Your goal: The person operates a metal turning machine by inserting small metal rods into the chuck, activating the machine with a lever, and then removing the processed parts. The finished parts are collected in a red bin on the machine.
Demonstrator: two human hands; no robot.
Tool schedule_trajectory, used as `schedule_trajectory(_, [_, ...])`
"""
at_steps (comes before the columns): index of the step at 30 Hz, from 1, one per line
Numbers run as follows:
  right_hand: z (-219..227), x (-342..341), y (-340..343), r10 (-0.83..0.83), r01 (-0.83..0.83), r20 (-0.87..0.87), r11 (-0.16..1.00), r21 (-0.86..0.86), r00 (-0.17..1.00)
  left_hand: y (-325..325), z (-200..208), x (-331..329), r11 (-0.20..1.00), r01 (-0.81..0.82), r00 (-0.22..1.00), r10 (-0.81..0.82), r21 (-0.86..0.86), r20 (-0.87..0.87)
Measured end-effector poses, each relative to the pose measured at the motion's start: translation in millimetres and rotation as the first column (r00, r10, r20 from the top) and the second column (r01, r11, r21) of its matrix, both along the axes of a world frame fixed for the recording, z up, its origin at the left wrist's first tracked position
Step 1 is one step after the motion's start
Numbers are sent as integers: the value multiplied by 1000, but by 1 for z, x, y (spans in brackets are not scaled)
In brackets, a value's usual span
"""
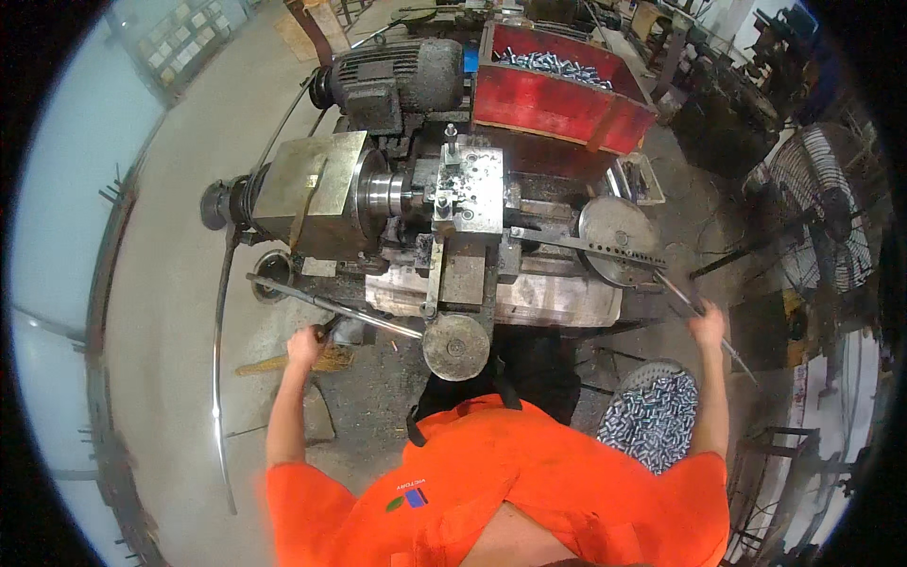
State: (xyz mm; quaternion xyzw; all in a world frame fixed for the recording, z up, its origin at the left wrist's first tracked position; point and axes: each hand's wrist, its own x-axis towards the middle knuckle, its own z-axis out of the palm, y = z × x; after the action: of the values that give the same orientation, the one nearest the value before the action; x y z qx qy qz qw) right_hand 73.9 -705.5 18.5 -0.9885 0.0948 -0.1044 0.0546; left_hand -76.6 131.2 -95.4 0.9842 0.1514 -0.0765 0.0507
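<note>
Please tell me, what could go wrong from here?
The right hand grips a metal bar and might slip off it. Many metal pieces lie in a container beside the right arm; a bump could spill some. The left hand is near a long rod, which might knock that hand if it swings.

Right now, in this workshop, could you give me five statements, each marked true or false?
1. The right hand grips a metal lever. True.
2. The basket of small metal pieces is on the person's left. False: the perforated basket is on the right.
3. The electric motor sits to the left of the red bin. True.
4. The red bin is empty. False: small metal pieces lie in it.
5. The person wears an orange shirt. True.
</note>
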Motion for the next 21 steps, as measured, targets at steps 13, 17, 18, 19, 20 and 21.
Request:
schedule_trajectory(13, [-45, -130, -10, -215, 184, -228, 971, -150, 950, -25, 76, 55, 303, -236, 669, 740, -923, 72])
schedule_trajectory(17, [-15, -183, 79, -95, 254, -314, 819, 515, 945, -51, 74, 63, 216, -133, 531, 839, -967, 114])
schedule_trajectory(18, [-31, -193, 81, -68, 223, -286, 802, 555, 956, -43, 67, 64, 254, -163, 570, 813, -953, 119])
schedule_trajectory(19, [-51, -202, 82, -38, 189, -256, 780, 596, 966, -46, 67, 66, 265, -143, 585, 800, -954, 135])
schedule_trajectory(20, [-50, -206, 97, -57, 203, -236, 724, 659, 970, -48, 71, 67, 279, -123, 595, 789, -952, 154])
schedule_trajectory(21, [-49, -209, 112, -76, 213, -218, 663, 718, 973, -50, 74, 67, 293, -104, 604, 778, -951, 174])
